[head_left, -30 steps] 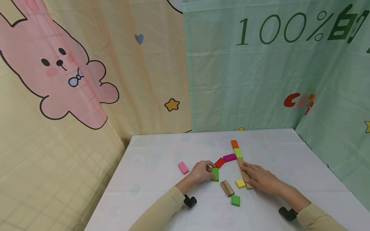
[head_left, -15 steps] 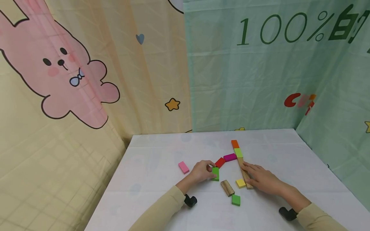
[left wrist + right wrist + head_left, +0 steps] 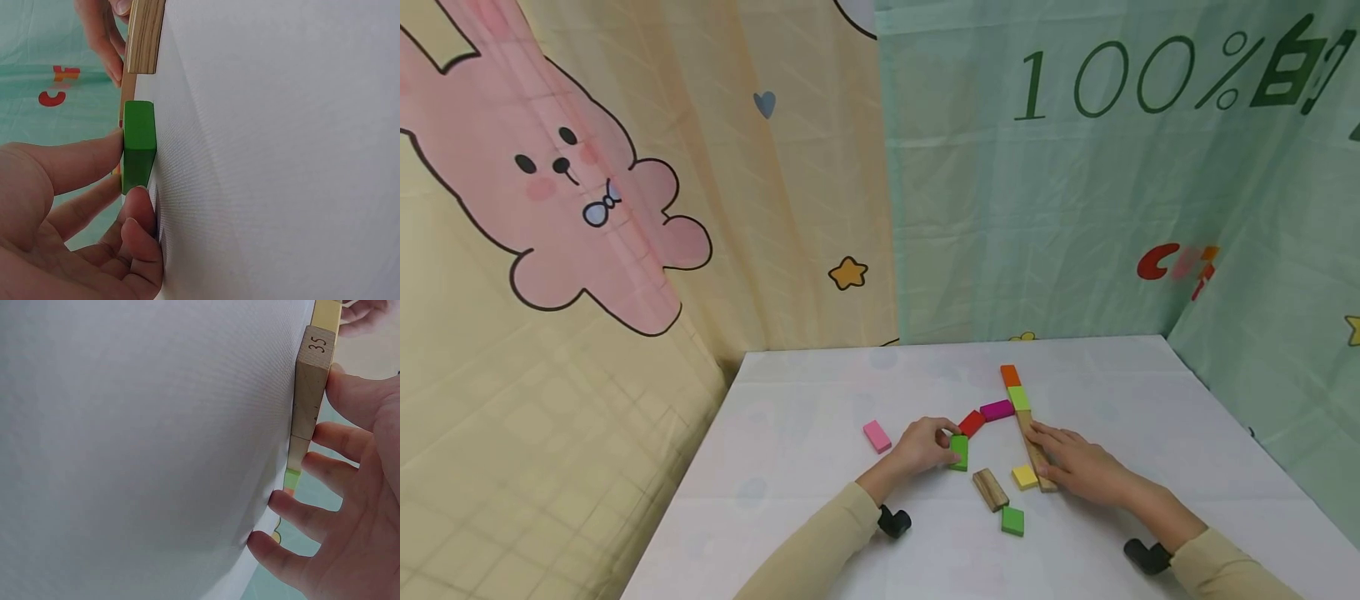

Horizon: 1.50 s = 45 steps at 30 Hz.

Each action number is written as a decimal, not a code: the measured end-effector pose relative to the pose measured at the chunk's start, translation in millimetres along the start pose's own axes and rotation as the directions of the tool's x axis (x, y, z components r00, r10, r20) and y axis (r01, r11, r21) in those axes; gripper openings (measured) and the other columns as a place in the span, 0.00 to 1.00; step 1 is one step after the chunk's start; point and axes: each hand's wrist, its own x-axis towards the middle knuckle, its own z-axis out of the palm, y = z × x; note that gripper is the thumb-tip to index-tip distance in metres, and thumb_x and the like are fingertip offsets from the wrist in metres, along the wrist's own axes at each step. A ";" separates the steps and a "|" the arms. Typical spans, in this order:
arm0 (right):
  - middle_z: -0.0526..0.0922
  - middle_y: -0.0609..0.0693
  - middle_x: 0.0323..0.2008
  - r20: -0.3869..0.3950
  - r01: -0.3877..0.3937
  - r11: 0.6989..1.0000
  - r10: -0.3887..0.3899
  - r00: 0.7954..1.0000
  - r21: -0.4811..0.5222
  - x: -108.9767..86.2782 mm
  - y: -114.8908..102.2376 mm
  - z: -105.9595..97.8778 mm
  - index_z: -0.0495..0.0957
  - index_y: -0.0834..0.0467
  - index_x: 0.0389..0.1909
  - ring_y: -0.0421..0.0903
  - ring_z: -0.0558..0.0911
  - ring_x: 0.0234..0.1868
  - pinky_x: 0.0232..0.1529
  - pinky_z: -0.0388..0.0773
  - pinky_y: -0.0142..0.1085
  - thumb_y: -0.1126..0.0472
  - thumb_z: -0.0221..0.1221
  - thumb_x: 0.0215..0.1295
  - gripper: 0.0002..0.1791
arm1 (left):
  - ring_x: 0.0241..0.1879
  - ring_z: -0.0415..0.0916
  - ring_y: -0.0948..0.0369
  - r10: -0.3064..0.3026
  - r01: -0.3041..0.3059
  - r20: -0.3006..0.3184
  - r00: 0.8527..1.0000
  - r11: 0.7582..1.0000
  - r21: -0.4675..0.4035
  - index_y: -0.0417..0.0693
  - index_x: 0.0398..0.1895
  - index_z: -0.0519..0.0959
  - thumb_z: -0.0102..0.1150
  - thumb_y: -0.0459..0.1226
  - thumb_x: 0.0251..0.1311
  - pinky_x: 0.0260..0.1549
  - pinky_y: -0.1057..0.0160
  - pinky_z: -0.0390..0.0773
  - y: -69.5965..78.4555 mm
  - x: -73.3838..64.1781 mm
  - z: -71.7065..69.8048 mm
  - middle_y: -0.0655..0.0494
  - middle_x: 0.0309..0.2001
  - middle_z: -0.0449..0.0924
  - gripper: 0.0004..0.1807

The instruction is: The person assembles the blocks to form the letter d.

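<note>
My left hand (image 3: 921, 446) holds a flat green block (image 3: 961, 454) between thumb and fingers on the table. In the left wrist view the thumb lies on top of that green block (image 3: 139, 125); the fingers reach its near end. A red block (image 3: 972, 423) and a magenta block (image 3: 997, 410) continue from it to a straight line. That line has an orange block (image 3: 1010, 376), a light green block (image 3: 1018, 397) and plain wooden pieces (image 3: 1027, 429). My right hand (image 3: 1086, 469), fingers spread, touches the wooden pieces' side; the nearest end (image 3: 317, 345) is stamped 35.
A yellow block (image 3: 1024, 477) lies against the wooden line's left side. Left of it a grooved wooden block (image 3: 990, 489) meets a green square block (image 3: 1012, 522). A pink block (image 3: 877, 436) lies apart at left on the white tabletop (image 3: 790, 500). Printed curtains hang behind.
</note>
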 end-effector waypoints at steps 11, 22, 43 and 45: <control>0.61 0.60 0.75 0.017 -0.020 1.000 0.020 1.000 0.005 0.2 1.2 1.8 0.62 0.59 0.75 0.69 0.63 0.69 0.55 0.67 0.70 0.47 0.59 0.72 0.37 | 0.32 0.72 0.60 -0.006 0.006 0.002 1.000 0.999 -0.035 0.53 0.53 0.84 0.75 0.38 0.56 0.28 0.64 0.74 0.4 -3.2 -3.9 0.59 0.32 0.76 0.20; 0.61 0.61 0.74 0.000 -0.005 1.000 0.005 1.000 -0.006 0.4 1.3 -0.1 0.62 0.60 0.75 0.70 0.64 0.69 0.55 0.67 0.70 0.47 0.58 0.72 0.37 | 0.37 0.75 0.62 0.130 -0.129 0.004 0.992 0.991 -0.042 0.53 0.53 0.84 0.73 0.38 0.59 0.33 0.65 0.77 10.5 -7.3 -10.6 0.54 0.43 0.81 0.18; 0.61 0.60 0.75 0.023 -0.039 0.999 0.039 0.999 -0.012 2.4 3.7 2.9 0.62 0.58 0.76 0.69 0.63 0.69 0.55 0.66 0.71 0.45 0.59 0.71 0.38 | 0.53 0.74 0.67 0.423 -0.453 0.215 0.880 0.884 0.113 0.54 0.59 0.82 0.71 0.42 0.61 0.53 0.67 0.73 15.1 -8.8 6.0 0.68 0.52 0.82 0.22; 0.61 0.60 0.75 0.020 -0.036 0.999 0.036 0.999 -0.011 2.4 4.4 3.5 0.62 0.58 0.75 0.69 0.64 0.69 0.55 0.66 0.71 0.45 0.59 0.71 0.38 | 0.53 0.74 0.68 0.442 -0.478 0.233 0.866 0.868 0.133 0.54 0.59 0.82 0.71 0.43 0.61 0.53 0.68 0.73 15.0 -7.8 7.7 0.70 0.53 0.81 0.22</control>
